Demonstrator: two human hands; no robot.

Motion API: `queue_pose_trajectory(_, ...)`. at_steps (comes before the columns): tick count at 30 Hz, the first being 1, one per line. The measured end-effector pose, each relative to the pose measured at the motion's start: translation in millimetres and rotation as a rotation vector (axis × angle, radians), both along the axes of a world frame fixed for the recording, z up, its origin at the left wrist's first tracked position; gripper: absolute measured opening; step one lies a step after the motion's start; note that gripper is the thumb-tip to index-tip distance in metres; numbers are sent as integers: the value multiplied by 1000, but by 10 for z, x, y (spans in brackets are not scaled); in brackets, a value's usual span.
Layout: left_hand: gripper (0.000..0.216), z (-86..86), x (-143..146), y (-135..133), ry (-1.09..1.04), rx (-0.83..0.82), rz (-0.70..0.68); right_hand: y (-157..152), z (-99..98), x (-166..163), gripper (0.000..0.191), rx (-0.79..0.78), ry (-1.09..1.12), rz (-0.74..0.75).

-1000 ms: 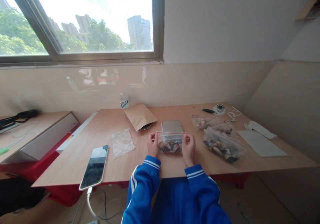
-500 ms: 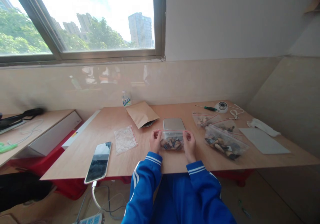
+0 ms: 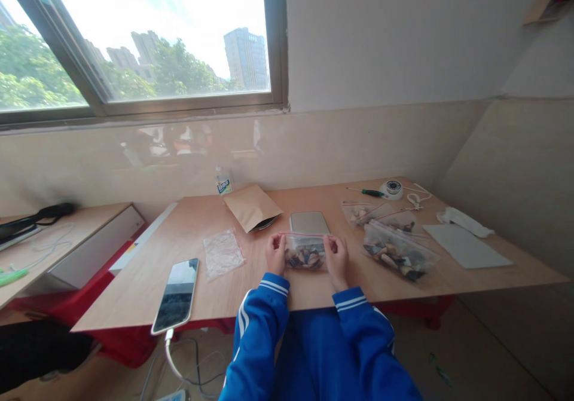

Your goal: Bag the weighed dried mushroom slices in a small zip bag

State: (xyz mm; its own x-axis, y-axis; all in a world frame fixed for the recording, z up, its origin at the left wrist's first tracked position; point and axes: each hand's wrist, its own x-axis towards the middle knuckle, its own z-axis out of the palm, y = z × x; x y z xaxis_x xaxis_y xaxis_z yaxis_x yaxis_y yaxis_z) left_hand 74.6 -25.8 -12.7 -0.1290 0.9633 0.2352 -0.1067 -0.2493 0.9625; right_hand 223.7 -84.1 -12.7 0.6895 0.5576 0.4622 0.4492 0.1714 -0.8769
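Far left: a low side desk (image 3: 67, 227) with a black thing and some cords. Next, a phone (image 3: 176, 294) lying flat near the front edge of the wooden table (image 3: 314, 296), plugged into a white cable. Beside it, an empty clear bag (image 3: 222, 252), flat. Behind that, a brown paper envelope (image 3: 251, 206) and a small bottle (image 3: 222, 181) by the wall.

In the middle, near the front edge: a small clear zip bag (image 3: 305, 250) with dark and pale lumps inside, standing up on the table, just in front of a flat grey scale (image 3: 308, 222). Left hand (image 3: 274, 253) pinching the bag's top left corner, right hand (image 3: 336, 256) pinching the top right corner, fingers closed narrow on the red zip strip, strip pulled straight between them. Lumps sitting low in the bag, below the fingertips.

Probably light and soft, thin and slippery plastic, floppy in the middle. Lumps likely hard, able to slide and tip. Best held at the stiff top strip, as now.

Further right: two more filled bags (image 3: 397, 251), a green screwdriver (image 3: 366, 192), a round white gadget (image 3: 391, 189), a grey sheet (image 3: 466, 247).
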Motion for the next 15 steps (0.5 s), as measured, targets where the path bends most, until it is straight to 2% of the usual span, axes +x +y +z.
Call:
queue_pose_trajectory(5, 38, 29, -30, -24, -16, -65, 20, -23, 37, -32, 32, -2, -19, 112)
queue_pose_trajectory(15, 35, 66, -15, -67, 130, 21, 134, -93, 109, -57, 26, 20, -56, 160)
